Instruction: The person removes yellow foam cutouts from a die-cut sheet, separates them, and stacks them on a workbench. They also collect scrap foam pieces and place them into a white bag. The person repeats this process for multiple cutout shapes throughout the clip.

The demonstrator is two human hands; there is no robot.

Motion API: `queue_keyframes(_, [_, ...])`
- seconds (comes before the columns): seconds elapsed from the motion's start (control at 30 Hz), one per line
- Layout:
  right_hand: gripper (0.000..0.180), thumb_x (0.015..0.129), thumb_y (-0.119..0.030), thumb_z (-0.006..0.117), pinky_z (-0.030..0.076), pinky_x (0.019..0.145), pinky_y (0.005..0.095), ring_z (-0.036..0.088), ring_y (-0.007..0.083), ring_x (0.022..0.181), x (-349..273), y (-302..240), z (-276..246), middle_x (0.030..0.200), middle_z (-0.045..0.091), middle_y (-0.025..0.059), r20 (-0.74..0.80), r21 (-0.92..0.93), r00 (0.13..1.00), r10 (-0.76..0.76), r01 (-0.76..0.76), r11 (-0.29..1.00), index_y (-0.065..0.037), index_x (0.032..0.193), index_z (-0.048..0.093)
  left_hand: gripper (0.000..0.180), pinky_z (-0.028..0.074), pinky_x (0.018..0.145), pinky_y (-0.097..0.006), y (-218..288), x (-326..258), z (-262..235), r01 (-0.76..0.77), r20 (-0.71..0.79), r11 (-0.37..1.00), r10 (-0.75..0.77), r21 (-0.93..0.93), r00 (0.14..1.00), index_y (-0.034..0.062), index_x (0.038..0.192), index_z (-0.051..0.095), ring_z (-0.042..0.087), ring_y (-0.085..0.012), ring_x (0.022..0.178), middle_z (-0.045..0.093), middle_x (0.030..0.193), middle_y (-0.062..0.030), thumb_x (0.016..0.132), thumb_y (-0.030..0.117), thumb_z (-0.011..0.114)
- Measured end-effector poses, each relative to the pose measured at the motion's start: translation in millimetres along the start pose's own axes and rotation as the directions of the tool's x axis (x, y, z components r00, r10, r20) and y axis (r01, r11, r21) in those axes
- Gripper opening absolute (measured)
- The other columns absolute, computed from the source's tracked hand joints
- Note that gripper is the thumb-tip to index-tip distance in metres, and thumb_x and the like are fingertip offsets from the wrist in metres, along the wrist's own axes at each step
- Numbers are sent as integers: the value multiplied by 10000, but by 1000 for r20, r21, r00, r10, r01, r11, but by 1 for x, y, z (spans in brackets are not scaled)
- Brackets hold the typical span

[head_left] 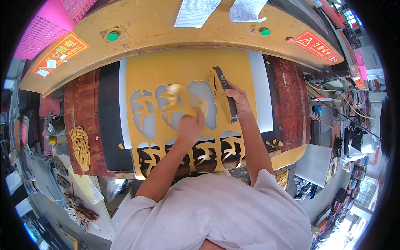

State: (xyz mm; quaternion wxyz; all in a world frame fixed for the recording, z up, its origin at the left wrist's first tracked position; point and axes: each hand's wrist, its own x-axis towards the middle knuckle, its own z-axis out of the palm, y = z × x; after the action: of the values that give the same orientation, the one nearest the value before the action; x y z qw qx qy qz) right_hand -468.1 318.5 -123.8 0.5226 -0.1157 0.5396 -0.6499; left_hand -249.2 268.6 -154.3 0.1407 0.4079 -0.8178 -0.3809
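Note:
My right hand (240,101) grips a cutting die (225,95), a dark-edged curved band with a yellow inside, tipped on its side above the sheet. My left hand (192,126) is closed on a cut yellow piece (174,96), blurred by motion, over the cut-outs. Under both hands lies a yellow sheet (166,62) with shoe-upper-shaped holes. Pale backing shows through the far row of holes, a black surface through the near row. Thin yellow strips still cross some holes.
A stack of cut yellow pieces (80,148) lies on the dark red board (83,98) at left. Beyond the sheet runs a yellow machine beam (183,37) with green buttons (113,36) and hanging papers (196,11). A pink basket (50,29) stands far left.

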Motion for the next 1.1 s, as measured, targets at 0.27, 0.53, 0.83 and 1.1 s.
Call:
queue_keyframes(0.27, [649, 828, -150, 809, 586, 836, 298, 710, 159, 932, -9, -1, 13, 1134, 758, 92, -8, 44, 1000, 27, -27, 999, 43, 1426, 646, 364, 555, 694, -417, 44, 30, -6, -29, 268, 894, 165, -448, 949, -26, 1114, 654, 703, -247, 776, 705, 922, -138, 940, 279, 750])
queue_keyframes(0.53, [639, 832, -149, 787, 579, 754, 293, 703, 144, 860, 3, 7, -3, 1092, 762, 88, -10, 136, 1000, -10, 12, 991, 34, 1428, 648, 293, 466, 625, -301, -63, -5, -109, 283, 181, 840, -223, -463, 958, -38, 1122, 715, 571, -91, 730, 641, 815, -3, 967, 179, 592])
queue_keyframes(0.83, [640, 860, -206, 765, 570, 800, 297, 701, 173, 937, -11, -30, -14, 1181, 727, 130, 23, -25, 1000, -6, 7, 1000, 40, 1436, 633, 314, 541, 654, -343, -172, -163, -128, 135, -433, 595, -704, -792, 563, -25, 1148, 664, 678, -184, 761, 719, 948, -81, 1009, 251, 612])
queue_keyframes(1.1, [516, 726, -216, 828, 543, 1027, 487, 598, 417, 1269, -12, 14, -44, 1451, 621, 154, 242, -936, 727, -643, 348, 41, -137, 1234, 791, 436, 549, 719, -435, -160, -217, -59, 464, -668, 846, -507, -264, 545, -82, 1151, 647, 679, -312, 778, 734, 945, -184, 1072, 344, 590])
